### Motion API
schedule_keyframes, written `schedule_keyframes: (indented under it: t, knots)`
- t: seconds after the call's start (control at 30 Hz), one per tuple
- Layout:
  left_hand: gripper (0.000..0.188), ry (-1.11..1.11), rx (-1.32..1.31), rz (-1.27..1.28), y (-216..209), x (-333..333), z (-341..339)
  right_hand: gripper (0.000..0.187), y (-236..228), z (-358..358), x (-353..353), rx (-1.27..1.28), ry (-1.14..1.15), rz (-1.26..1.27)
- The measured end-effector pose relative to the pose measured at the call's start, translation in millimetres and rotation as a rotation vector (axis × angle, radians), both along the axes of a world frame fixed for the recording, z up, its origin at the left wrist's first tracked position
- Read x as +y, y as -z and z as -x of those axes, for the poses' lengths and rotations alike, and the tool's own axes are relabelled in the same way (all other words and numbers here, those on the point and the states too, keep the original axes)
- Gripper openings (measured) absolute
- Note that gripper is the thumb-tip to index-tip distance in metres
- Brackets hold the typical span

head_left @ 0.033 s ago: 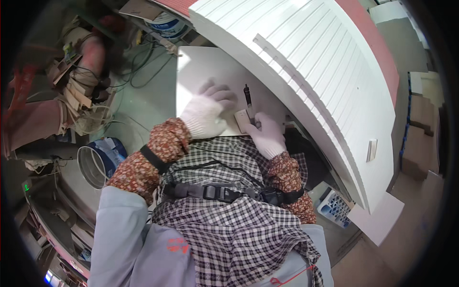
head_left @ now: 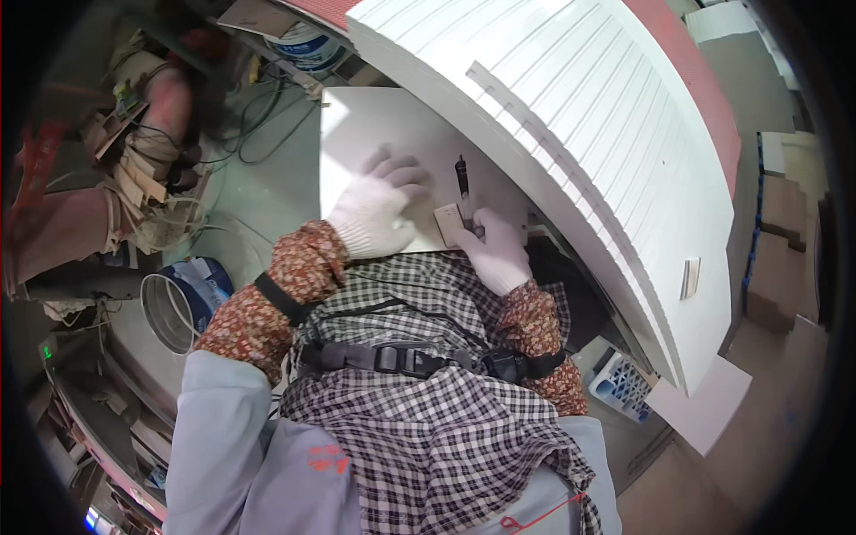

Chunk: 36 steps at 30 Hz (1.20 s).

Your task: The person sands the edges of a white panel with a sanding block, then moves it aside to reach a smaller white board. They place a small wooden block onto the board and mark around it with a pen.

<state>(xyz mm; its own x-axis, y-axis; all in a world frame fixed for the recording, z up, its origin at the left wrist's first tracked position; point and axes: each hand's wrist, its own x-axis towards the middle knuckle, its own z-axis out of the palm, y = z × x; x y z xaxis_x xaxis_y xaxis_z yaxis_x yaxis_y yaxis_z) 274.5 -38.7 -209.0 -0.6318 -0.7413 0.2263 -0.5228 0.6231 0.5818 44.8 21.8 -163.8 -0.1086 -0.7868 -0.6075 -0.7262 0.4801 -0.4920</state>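
Observation:
A flat white panel (head_left: 343,125) lies in front of my lap, against the checked apron. My left hand (head_left: 374,205), in a white knitted glove, rests over the panel with its fingers apart and nothing in them. At the panel's right near part my right hand (head_left: 496,251), gloved too, has its fingers curled round the lower end of a black pen-like tool (head_left: 462,176). This tool points away from me. Beside it a small beige rectangular piece (head_left: 448,225) touches or nearly touches my right thumb; whether I grip it is unclear.
A large white grooved panel (head_left: 571,98) slopes along the right. To the left lies an open-topped blue can (head_left: 198,287), near cables and wood scraps. Another bucket (head_left: 308,46) stands at the back. A blue-and-white crate (head_left: 621,385) sits at the lower right, cardboard boxes (head_left: 777,259) beyond.

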Motion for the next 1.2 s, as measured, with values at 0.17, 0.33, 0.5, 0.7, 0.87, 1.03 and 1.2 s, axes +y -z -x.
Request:
schedule_keyframes:
  t: [0.17, 0.33, 0.5, 0.7, 0.87, 1.03, 1.2]
  knots:
    - [0.038, -0.121, -0.103, -0.054, 5, 3, -12, 0.025, 26, 44, 14, -0.479, 0.315, -0.058]
    - [0.045, -0.399, -0.202, -0.003, 4, 1, -30, 0.015, 30, 81, 21, -0.715, 0.606, -0.139]
    - [0.069, -0.611, -0.372, 0.046, 12, -2, -33, 0.014, 86, 155, 25, -0.824, 0.804, -0.184]
    - [0.106, -0.958, -0.176, -0.23, 23, 1, -45, 0.019, 160, 179, 10, -0.632, 0.885, -0.092]
    - [0.086, -0.902, 0.214, -0.633, 12, -4, -44, 0.016, 253, 293, 12, 0.683, -0.705, 0.403]
    - [0.061, -1.025, 0.387, -0.758, 6, 7, -65, 0.03, 260, 279, -5, 0.701, -0.682, 0.181]
    - [0.057, -1.092, 0.309, -0.681, -11, 13, -77, 0.033, 264, 284, -21, 0.717, -0.691, 0.106]
